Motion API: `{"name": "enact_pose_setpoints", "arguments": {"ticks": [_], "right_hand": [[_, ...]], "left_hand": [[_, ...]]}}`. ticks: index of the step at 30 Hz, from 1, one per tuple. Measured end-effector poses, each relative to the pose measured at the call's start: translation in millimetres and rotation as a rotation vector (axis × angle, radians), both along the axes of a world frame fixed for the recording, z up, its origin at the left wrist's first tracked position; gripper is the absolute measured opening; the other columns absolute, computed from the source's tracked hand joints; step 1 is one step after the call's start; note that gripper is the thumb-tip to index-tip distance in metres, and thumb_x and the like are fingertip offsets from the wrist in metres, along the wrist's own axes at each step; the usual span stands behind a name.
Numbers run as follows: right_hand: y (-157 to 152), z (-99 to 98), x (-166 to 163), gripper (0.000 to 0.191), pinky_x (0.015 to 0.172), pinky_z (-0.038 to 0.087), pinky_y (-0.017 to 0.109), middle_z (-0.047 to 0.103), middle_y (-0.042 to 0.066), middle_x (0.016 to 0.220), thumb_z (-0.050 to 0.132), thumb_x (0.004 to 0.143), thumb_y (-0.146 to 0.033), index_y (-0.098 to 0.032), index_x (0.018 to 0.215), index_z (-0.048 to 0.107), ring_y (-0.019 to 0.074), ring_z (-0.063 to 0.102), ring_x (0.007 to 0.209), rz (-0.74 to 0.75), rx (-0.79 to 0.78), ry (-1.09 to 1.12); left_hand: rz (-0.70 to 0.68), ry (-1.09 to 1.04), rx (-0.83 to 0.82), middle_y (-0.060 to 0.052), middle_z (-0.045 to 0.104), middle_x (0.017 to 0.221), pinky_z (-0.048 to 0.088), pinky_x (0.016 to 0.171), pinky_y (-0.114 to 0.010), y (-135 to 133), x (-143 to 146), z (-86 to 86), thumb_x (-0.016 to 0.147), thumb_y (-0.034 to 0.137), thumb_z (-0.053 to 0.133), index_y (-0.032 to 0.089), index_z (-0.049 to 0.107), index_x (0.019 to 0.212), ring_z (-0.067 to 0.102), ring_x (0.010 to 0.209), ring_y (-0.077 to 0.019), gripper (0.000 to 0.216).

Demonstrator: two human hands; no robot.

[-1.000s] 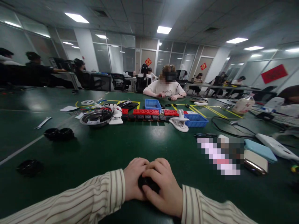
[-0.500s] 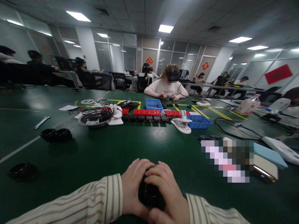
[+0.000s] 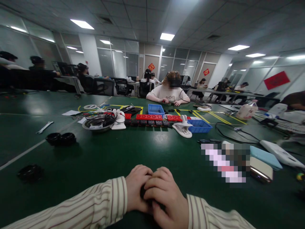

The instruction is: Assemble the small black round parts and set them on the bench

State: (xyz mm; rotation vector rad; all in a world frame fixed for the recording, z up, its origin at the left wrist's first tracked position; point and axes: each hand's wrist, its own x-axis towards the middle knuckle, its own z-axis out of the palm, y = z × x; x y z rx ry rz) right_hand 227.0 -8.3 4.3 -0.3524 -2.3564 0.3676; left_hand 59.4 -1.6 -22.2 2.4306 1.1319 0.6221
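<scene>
Close to the table's near edge, my left hand [image 3: 137, 187] curls around one side of a glossy black rounded part [image 3: 143, 192]. From the other side my right hand [image 3: 166, 195] wraps over its top, fingers bent and meeting those of the left. Only a dark sliver of the part shows between the hands, so its exact kind cannot be made out. Off to the left lie a black double-ringed piece [image 3: 61, 139] and another black piece [image 3: 30, 173], both glossy and apart from my hands.
Across the green table [image 3: 114, 156] runs a row of red and black blocks [image 3: 149, 121], with a metal bowl [image 3: 97, 127], white clip stand [image 3: 183, 128] and blue bin [image 3: 199, 125] around it. A wrench [image 3: 44, 127] lies left; phones [image 3: 260, 169] lie right. A person [image 3: 168, 92] sits opposite.
My right hand has closed further over the black part, covering the round opening that showed before. The whole view has shifted slightly.
</scene>
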Motion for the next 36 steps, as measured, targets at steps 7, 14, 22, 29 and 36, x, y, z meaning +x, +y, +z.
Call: {"name": "enact_pose_setpoints", "arguments": {"ticks": [7, 14, 22, 29, 36], "right_hand": [[4.0, -4.9, 1.3, 0.041, 0.103, 0.022, 0.033, 0.066, -0.004, 0.078, 0.022, 0.097, -0.031, -0.020, 0.073, 0.054, 0.0115, 0.053, 0.093, 0.174, 0.168, -0.043], [3.2, -4.2, 4.2, 0.048, 0.097, 0.029, 0.037, 0.058, 0.005, 0.099, 0.030, 0.087, -0.059, -0.018, 0.106, 0.049, 0.0179, 0.053, 0.094, -0.089, -0.024, 0.129], [4.7, -7.6, -4.2, 0.044, 0.069, 0.039, 0.034, 0.053, 0.004, 0.080, 0.045, 0.076, -0.060, -0.017, 0.080, 0.054, 0.0187, 0.048, 0.076, -0.230, -0.222, 0.012], [6.0, 1.8, 0.2, 0.014, 0.084, 0.035, 0.034, 0.063, -0.001, 0.079, 0.040, 0.076, -0.021, -0.021, 0.075, 0.054, 0.0153, 0.052, 0.084, 0.056, -0.019, -0.052], [2.1, -12.6, -4.4, 0.026, 0.098, 0.024, 0.039, 0.064, 0.000, 0.086, 0.030, 0.086, -0.034, -0.022, 0.089, 0.053, 0.0169, 0.053, 0.094, 0.064, 0.113, 0.195]], "left_hand": [[-0.055, -0.018, 0.035, -0.003, 0.054, 0.095, 0.037, 0.087, -0.045, 1.8, -3.7, -7.0, 0.047, 0.048, 0.071, 0.022, 0.060, 0.087, 0.052, 0.087, -0.0242, 0.049], [0.055, -0.012, 0.029, -0.008, 0.053, 0.106, 0.019, 0.101, -0.057, -12.6, 3.3, -1.8, 0.048, 0.059, 0.069, 0.020, 0.044, 0.112, 0.049, 0.103, -0.0298, 0.079], [0.089, -0.017, -0.034, -0.003, 0.054, 0.091, 0.017, 0.102, -0.055, -11.0, 4.6, 2.7, 0.048, 0.046, 0.071, 0.020, 0.056, 0.093, 0.053, 0.088, -0.0239, 0.054], [-0.027, -0.023, -0.041, -0.002, 0.053, 0.094, 0.031, 0.094, -0.048, -2.2, 1.7, 0.9, 0.045, 0.045, 0.070, 0.022, 0.060, 0.085, 0.052, 0.089, -0.0240, 0.047], [-0.027, -0.048, -0.010, -0.006, 0.053, 0.108, 0.026, 0.099, -0.052, -4.6, -1.4, 0.8, 0.049, 0.051, 0.068, 0.022, 0.050, 0.110, 0.049, 0.101, -0.0289, 0.069]]}}
